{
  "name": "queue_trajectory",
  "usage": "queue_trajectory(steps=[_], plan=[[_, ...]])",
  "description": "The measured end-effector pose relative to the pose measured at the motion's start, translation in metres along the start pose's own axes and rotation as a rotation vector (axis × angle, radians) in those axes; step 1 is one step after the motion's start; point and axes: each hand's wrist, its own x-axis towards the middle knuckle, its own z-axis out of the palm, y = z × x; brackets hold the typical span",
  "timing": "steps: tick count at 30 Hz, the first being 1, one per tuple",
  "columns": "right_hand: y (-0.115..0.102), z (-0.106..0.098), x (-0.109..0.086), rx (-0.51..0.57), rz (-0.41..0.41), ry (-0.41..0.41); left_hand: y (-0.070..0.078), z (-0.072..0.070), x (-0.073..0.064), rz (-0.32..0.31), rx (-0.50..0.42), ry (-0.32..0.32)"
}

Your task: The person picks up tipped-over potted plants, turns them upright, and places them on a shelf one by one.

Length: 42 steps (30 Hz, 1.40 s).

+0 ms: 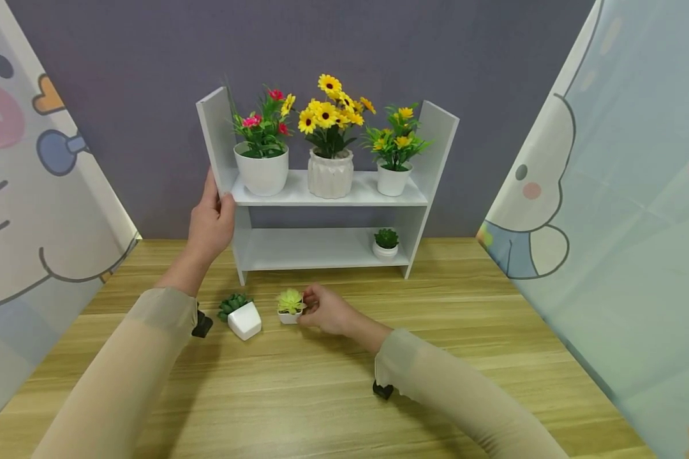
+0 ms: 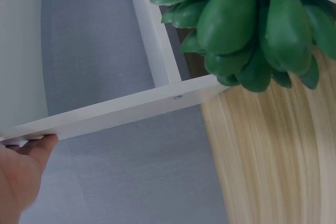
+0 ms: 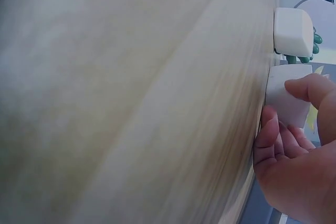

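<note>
My left hand (image 1: pixel 211 223) is against the outer left side of a white two-tier shelf (image 1: pixel 321 248), with the fingers extended along the panel and the thumb near its front edge. In the left wrist view, fingertips touch the panel (image 2: pixel 121 109). On the table, my right hand (image 1: pixel 330 310) holds a small light-green potted succulent (image 1: pixel 290 303) by its white pot. The right wrist view has the thumb on the pot (image 3: pixel 286 100) and the other fingers curled beside it. Left of it, a dark-green potted succulent (image 1: pixel 245 320) lies tipped over.
Pots with red flowers (image 1: pixel 262 172), yellow daisies (image 1: pixel 330 175) and smaller yellow flowers (image 1: pixel 393 178) stand on the upper tier. A small round-potted succulent (image 1: pixel 386 248) sits at the lower tier's right end. Cartoon-print curtains (image 1: pixel 626 191) flank the wooden table (image 1: pixel 298 395).
</note>
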Motion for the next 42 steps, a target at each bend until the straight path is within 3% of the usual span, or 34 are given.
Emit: queue_trajectory(steps=[13,20,31,42], plan=[[0.010,-0.005,0.005,0.017,-0.030,0.024,0.000,0.001,0.000,0.009,0.003,0.005],[0.009,-0.022,0.008,0.087,-0.056,0.078,0.000,0.001,0.001,0.019,0.001,0.006],[0.011,-0.054,0.020,0.101,-0.066,0.245,0.000,0.001,0.002,0.015,0.010,0.007],[0.015,-0.072,0.025,0.074,-0.031,0.280,-0.001,0.001,0.001,0.010,0.003,0.005]])
